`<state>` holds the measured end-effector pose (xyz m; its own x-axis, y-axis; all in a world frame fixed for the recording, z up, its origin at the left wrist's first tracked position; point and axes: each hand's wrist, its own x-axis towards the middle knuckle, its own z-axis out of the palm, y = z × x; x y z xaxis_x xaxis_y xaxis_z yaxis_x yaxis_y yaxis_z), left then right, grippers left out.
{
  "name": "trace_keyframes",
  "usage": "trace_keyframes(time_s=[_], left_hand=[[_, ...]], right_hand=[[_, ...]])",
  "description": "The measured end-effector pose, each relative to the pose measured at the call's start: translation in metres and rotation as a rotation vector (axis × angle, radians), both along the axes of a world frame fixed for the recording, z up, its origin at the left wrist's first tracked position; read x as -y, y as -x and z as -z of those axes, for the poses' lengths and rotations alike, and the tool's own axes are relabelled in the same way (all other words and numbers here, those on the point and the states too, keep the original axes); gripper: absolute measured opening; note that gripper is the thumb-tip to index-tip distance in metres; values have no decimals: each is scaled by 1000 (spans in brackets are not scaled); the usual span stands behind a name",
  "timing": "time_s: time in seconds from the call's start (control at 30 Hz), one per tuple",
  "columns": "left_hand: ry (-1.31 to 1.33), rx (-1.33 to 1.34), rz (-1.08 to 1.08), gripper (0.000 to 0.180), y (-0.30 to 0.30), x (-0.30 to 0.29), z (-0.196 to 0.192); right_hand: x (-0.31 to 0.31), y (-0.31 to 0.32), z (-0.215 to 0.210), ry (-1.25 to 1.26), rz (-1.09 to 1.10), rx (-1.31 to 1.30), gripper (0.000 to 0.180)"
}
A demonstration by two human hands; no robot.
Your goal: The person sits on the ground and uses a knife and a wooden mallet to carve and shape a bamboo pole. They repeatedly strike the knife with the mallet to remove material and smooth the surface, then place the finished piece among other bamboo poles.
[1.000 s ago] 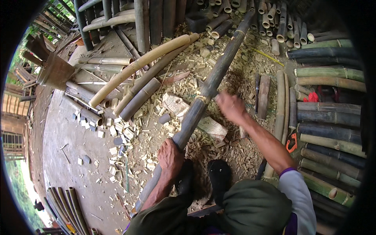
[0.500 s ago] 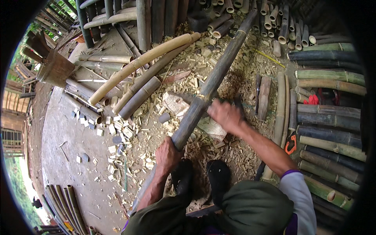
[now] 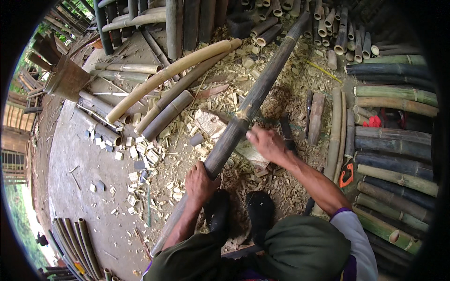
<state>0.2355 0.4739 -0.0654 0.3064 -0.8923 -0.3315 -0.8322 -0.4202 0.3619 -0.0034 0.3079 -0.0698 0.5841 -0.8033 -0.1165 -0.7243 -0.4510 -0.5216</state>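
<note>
A long dark bamboo pole (image 3: 236, 124) slants from the far right down to my lap, crossing a pale wooden block (image 3: 212, 124). My left hand (image 3: 200, 181) is closed around the pole's nearer part, and the pole continues beneath that forearm. Beside the pole's right side, close to a joint ring, is my right hand (image 3: 268, 144), with its fingers curled. A dark, flat, blade-like piece (image 3: 286, 129) shows just behind this hand; whether the fingers hold it cannot be made out.
Wood chips (image 3: 145, 157) litter the ground around my feet. Bamboo lengths (image 3: 393, 136) are stacked at the right, with an orange-handled saw (image 3: 346, 174) beside them. Cut tubes (image 3: 328, 28) lie at the far right. A curved pale pole (image 3: 168, 77) lies left of the block.
My right hand has shifted slightly down and is less blurred. The dark flat piece behind it shows more. My left hand keeps hold of the pole, which appears rolled slightly.
</note>
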Motion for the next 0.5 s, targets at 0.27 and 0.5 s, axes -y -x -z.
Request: trace_keyframes(time_s=[0.27, 0.5], left_hand=[[-48, -9, -12, 50, -2, 6, -10], [-57, -180, 42, 55, -12, 13, -14]], right_hand=[[9, -4, -8, -4, 1, 43, 38], [21, -5, -24, -282, 205, -62, 38]])
